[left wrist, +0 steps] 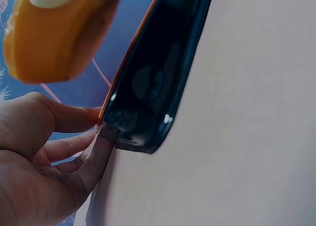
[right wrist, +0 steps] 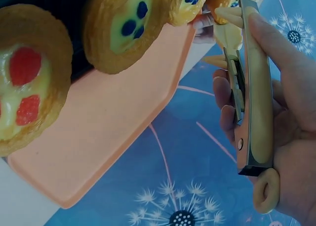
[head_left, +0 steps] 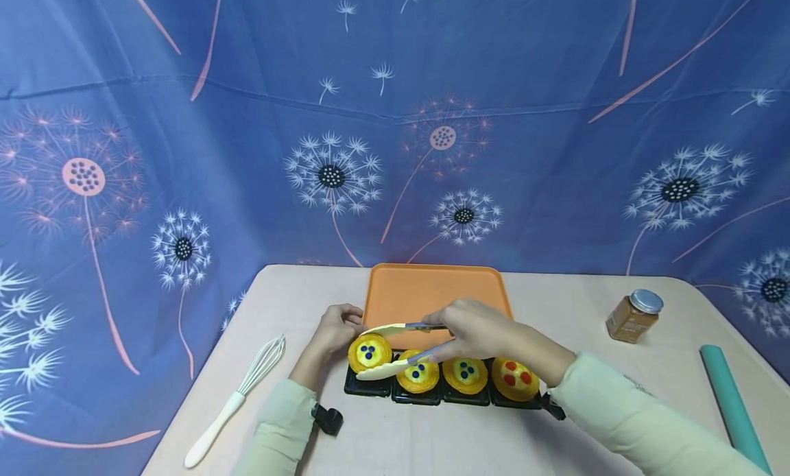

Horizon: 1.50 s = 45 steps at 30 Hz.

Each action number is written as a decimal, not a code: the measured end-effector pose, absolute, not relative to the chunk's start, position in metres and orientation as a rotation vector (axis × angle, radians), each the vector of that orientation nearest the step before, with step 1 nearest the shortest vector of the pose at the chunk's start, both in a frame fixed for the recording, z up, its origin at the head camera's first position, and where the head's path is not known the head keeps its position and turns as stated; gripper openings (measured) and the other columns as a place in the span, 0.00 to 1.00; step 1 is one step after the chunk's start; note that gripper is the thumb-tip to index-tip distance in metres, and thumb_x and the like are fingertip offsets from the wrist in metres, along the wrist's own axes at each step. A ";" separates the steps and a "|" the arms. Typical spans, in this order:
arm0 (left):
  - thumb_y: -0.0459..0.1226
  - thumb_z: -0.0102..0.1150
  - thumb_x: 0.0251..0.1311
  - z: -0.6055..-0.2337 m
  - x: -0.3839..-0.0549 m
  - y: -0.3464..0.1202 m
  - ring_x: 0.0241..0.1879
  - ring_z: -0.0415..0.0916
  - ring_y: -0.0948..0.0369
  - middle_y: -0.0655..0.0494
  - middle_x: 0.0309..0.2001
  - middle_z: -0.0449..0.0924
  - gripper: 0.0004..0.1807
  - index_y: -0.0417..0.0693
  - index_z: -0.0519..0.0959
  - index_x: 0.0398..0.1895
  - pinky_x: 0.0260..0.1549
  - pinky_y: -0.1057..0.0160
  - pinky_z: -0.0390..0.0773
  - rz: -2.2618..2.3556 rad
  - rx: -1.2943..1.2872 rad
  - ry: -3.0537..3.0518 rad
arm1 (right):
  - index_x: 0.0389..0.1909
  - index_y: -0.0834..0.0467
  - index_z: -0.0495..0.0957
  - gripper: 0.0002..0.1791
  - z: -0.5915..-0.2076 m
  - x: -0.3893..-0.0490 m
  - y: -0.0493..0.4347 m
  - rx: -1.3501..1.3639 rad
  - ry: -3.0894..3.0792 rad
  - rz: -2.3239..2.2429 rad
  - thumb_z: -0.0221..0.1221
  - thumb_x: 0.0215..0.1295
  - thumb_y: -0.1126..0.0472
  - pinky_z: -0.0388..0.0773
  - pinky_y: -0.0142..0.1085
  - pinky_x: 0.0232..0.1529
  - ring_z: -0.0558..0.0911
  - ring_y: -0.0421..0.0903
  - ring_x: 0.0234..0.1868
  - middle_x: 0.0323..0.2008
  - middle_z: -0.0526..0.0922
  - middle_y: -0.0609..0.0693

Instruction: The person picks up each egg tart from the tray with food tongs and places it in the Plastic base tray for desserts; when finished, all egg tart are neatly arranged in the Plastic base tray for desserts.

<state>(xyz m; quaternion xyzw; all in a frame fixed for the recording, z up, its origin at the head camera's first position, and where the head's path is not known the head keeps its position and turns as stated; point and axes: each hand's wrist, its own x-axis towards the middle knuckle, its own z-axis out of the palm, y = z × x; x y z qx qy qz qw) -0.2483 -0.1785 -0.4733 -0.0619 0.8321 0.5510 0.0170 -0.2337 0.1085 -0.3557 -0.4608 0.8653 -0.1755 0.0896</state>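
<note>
My right hand (head_left: 472, 328) holds food tongs (right wrist: 256, 87) with cream-coloured tips. The tips lie on either side of the leftmost egg tart (head_left: 369, 353), topped with blue berries. In the left wrist view this tart (left wrist: 59, 43) shows above the black plastic tray (left wrist: 158, 72). My left hand (head_left: 336, 328) pinches the tray's corner between thumb and fingers. Further right in the row are two more blue-berry tarts (head_left: 465, 375) and one with red berries (head_left: 515, 379), each over a black compartment.
An orange tray (head_left: 435, 284) lies behind the tarts, partly hidden by the right hand. To the left lies a whisk (head_left: 237, 397) with a white handle. A jar (head_left: 633, 316) with a silver lid and a teal roll (head_left: 731, 404) are on the right.
</note>
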 end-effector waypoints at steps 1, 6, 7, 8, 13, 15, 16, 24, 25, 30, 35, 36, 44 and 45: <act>0.23 0.67 0.52 -0.474 -0.248 -0.179 0.30 0.77 0.58 0.47 0.34 0.79 0.16 0.31 0.79 0.45 0.30 0.65 0.81 1.715 -0.189 2.585 | 0.57 0.62 0.81 0.31 -0.356 -0.234 0.107 -1.388 2.574 -0.505 0.70 0.58 0.45 0.63 0.26 0.15 0.67 0.35 0.13 0.39 0.88 0.48; 0.21 0.66 0.53 -0.475 -0.248 -0.178 0.27 0.76 0.59 0.46 0.34 0.78 0.16 0.29 0.77 0.46 0.25 0.66 0.82 1.785 -0.192 2.515 | 0.54 0.60 0.82 0.30 -0.357 -0.234 0.100 -1.435 2.582 -0.414 0.70 0.58 0.44 0.83 0.36 0.37 0.85 0.44 0.36 0.45 0.87 0.51; 0.21 0.65 0.53 -0.476 -0.248 -0.178 0.26 0.76 0.59 0.45 0.34 0.77 0.16 0.29 0.77 0.46 0.24 0.65 0.83 1.802 -0.187 2.499 | 0.54 0.60 0.82 0.30 -0.357 -0.233 0.099 -1.435 2.582 -0.398 0.70 0.57 0.43 0.84 0.37 0.39 0.85 0.45 0.38 0.45 0.87 0.50; 0.20 0.65 0.54 -0.476 -0.248 -0.178 0.25 0.76 0.59 0.45 0.34 0.77 0.16 0.29 0.77 0.46 0.24 0.65 0.83 1.822 -0.190 2.481 | 0.55 0.59 0.82 0.31 -0.357 -0.233 0.098 -1.430 2.582 -0.387 0.70 0.57 0.43 0.83 0.37 0.38 0.85 0.43 0.37 0.44 0.87 0.50; 0.19 0.63 0.54 -0.477 -0.248 -0.178 0.23 0.76 0.59 0.45 0.34 0.76 0.15 0.28 0.76 0.46 0.22 0.65 0.83 1.873 -0.187 2.436 | 0.55 0.60 0.82 0.31 -0.359 -0.233 0.094 -1.426 2.553 -0.384 0.70 0.57 0.44 0.82 0.32 0.34 0.81 0.34 0.29 0.45 0.87 0.50; 0.20 0.64 0.54 -0.477 -0.248 -0.178 0.23 0.76 0.59 0.45 0.34 0.76 0.15 0.28 0.76 0.46 0.22 0.64 0.83 1.874 -0.186 2.435 | 0.54 0.61 0.82 0.30 -0.360 -0.234 0.094 -1.430 2.542 -0.392 0.70 0.57 0.45 0.82 0.31 0.33 0.81 0.33 0.28 0.45 0.87 0.51; 0.20 0.64 0.54 -0.477 -0.249 -0.178 0.24 0.76 0.59 0.45 0.34 0.76 0.15 0.28 0.76 0.46 0.23 0.64 0.83 1.874 -0.181 2.437 | 0.54 0.62 0.82 0.30 -0.361 -0.234 0.094 -1.434 2.541 -0.392 0.70 0.57 0.45 0.82 0.31 0.33 0.81 0.33 0.29 0.44 0.87 0.51; 0.20 0.64 0.54 -0.475 -0.250 -0.177 0.24 0.76 0.59 0.45 0.34 0.76 0.14 0.28 0.77 0.45 0.24 0.63 0.85 1.850 -0.184 2.465 | 0.56 0.63 0.81 0.35 -0.360 -0.235 0.093 -1.376 2.558 -0.381 0.73 0.54 0.44 0.77 0.28 0.28 0.79 0.34 0.26 0.47 0.86 0.53; 0.20 0.63 0.55 -0.475 -0.250 -0.177 0.24 0.77 0.59 0.44 0.34 0.76 0.14 0.28 0.77 0.45 0.24 0.62 0.85 1.849 -0.185 2.466 | 0.56 0.64 0.80 0.36 -0.360 -0.235 0.093 -1.364 2.563 -0.382 0.73 0.52 0.44 0.75 0.28 0.25 0.78 0.35 0.24 0.48 0.86 0.54; 0.18 0.58 0.54 -0.475 -0.250 -0.178 0.23 0.78 0.58 0.44 0.34 0.76 0.15 0.28 0.77 0.46 0.24 0.61 0.85 1.855 -0.187 2.449 | 0.59 0.64 0.78 0.44 -0.357 -0.233 0.095 -1.312 2.590 -0.375 0.74 0.47 0.38 0.72 0.29 0.23 0.76 0.38 0.23 0.47 0.86 0.54; 0.17 0.61 0.53 -0.476 -0.249 -0.177 0.23 0.77 0.58 0.44 0.34 0.76 0.16 0.28 0.76 0.47 0.24 0.62 0.85 1.869 -0.198 2.426 | 0.62 0.63 0.76 0.46 -0.350 -0.230 0.108 -1.256 2.584 -0.494 0.73 0.48 0.36 0.63 0.29 0.20 0.62 0.36 0.17 0.31 0.84 0.47; 0.18 0.62 0.53 -0.476 -0.249 -0.177 0.23 0.77 0.58 0.44 0.34 0.76 0.16 0.28 0.76 0.47 0.24 0.62 0.85 1.869 -0.201 2.423 | 0.62 0.63 0.76 0.47 -0.348 -0.230 0.112 -1.248 2.585 -0.521 0.72 0.48 0.35 0.63 0.29 0.19 0.61 0.36 0.16 0.30 0.84 0.47; 0.21 0.63 0.55 -0.475 -0.248 -0.176 0.26 0.77 0.57 0.45 0.35 0.76 0.17 0.29 0.76 0.49 0.25 0.62 0.85 1.831 -0.216 2.438 | 0.63 0.65 0.74 0.48 -0.338 -0.229 0.165 -1.092 2.743 -0.702 0.70 0.50 0.34 0.73 0.32 0.24 0.77 0.38 0.29 0.41 0.86 0.51; 0.21 0.63 0.56 -0.475 -0.247 -0.176 0.26 0.77 0.57 0.45 0.35 0.75 0.16 0.29 0.76 0.49 0.25 0.62 0.85 1.833 -0.224 2.434 | 0.63 0.65 0.74 0.47 -0.337 -0.230 0.174 -1.065 2.784 -0.719 0.71 0.51 0.35 0.70 0.32 0.22 0.75 0.38 0.26 0.37 0.85 0.49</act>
